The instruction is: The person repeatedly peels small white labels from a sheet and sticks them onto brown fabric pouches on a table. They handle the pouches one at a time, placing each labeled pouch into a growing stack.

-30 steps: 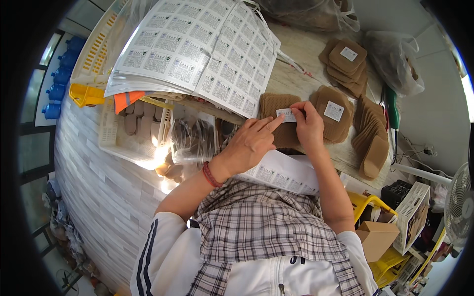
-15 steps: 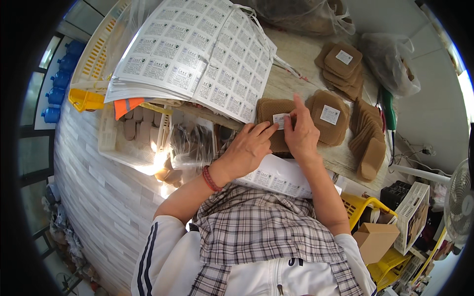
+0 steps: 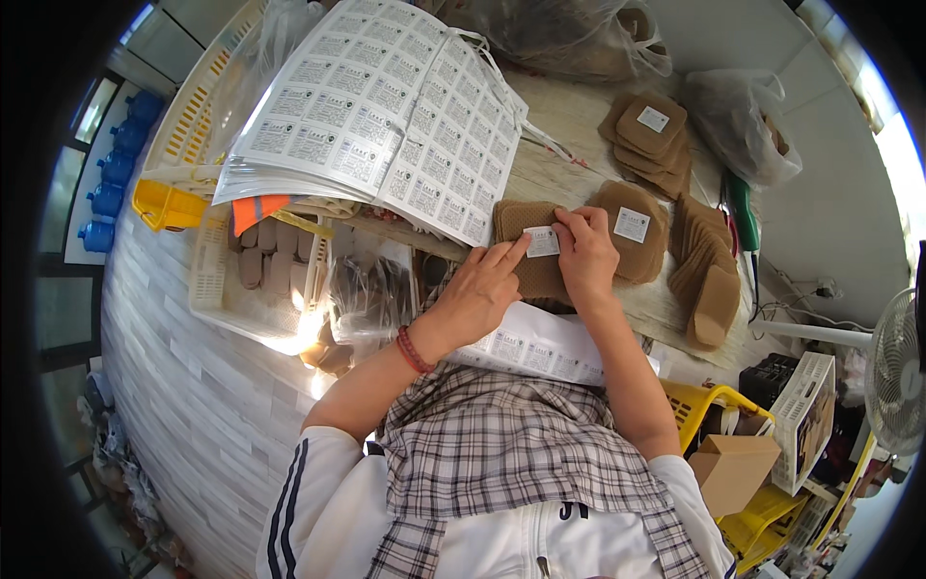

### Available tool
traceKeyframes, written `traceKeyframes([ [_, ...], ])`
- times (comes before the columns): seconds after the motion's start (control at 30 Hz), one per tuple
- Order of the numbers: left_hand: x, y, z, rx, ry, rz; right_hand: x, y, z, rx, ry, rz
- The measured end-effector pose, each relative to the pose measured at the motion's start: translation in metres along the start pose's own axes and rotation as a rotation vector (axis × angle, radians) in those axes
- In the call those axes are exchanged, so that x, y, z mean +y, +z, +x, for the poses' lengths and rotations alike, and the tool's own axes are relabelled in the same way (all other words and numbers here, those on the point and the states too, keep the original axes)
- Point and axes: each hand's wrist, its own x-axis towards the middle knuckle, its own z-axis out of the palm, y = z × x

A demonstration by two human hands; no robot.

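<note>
Head view: a small white label (image 3: 541,241) lies on the top face of a near stack of brown textured pads (image 3: 543,278), close to the front edge of the table (image 3: 569,125). The left hand (image 3: 477,297) is palm down, fingers extended and grasping nothing, its forefinger tip at the label's left edge. The right hand (image 3: 588,259) has thumb and forefinger drawn together at the label's right edge; whether they pinch it or merely press on it cannot be told. Governing relation: the label sits between the two hands, forward and to the right of the left palm, just left of the right hand. Its longer side, as far as exposed, runs roughly from one hand toward the other. Both hands reach it, the right palm being judged the nearer. Just right stands a second brown stack (image 3: 648,259) bearing its own label, with a fanned row of brown pieces (image 3: 711,280) farther right. To the upper left rests a thick pile of printed sheets (image 3: 386,106); a loose printed sheet (image 3: 540,344) lies below the hands
</note>
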Motion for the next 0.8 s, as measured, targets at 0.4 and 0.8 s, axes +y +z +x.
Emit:
traceKeyframes([
  [0.4, 0.0, 0.002, -0.005, 0.047, 0.018, -0.009, 0.002, -0.004, 0.002, 0.076, -0.047, 0.043],
  [0.8, 0.002, -0.009, -0.013, 0.111, -0.007, -0.115, -0.002, -0.094, 0.014, 0.233, -0.101, -0.3],
])
